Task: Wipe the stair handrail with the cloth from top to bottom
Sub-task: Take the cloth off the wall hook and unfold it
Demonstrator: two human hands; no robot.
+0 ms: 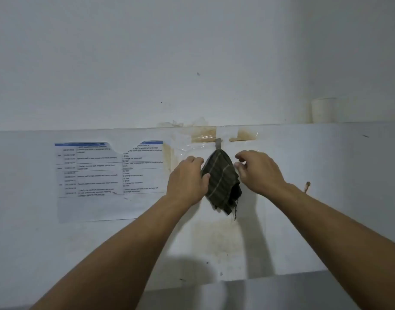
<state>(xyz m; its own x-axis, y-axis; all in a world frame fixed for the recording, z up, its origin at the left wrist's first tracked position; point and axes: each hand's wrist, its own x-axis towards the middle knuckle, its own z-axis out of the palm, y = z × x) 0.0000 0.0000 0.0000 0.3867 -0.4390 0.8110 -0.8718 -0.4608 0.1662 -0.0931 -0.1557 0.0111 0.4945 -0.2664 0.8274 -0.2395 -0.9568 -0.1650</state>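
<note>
A dark green cloth (222, 180) with thin light stripes hangs from a small metal hook (218, 143) taped to the white wall. My left hand (188, 180) is at the cloth's left edge, with its thumb pressed against the fabric. My right hand (258, 171) hovers just right of the cloth with fingers curled and apart, touching or nearly touching its upper right edge. No stair handrail is in view.
A printed schedule sheet (109, 173) in a plastic sleeve is stuck to the wall at the left. A white paper cup (324, 109) stands on the ledge at the upper right. Brown stains and tape surround the hook. A grey surface (270, 291) lies below.
</note>
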